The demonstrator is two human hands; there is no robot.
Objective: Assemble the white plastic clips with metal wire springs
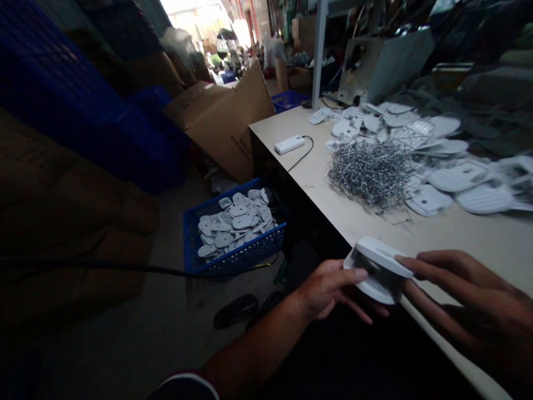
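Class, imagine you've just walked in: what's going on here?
A person holds a white piece with the left hand and right hand near the table edge. On it, a heap of thin metal wires lies against loose white parts. A blue basket, lower down, holds similar parts.

Printed marks on a cardboard box, too blurred to read, no legible text

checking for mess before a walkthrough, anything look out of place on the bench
Perhaps the tangled heap of thin silver metal wires, lying loose on the pale tabletop beside rounded white plastic pieces; stray ends poke out untidily.
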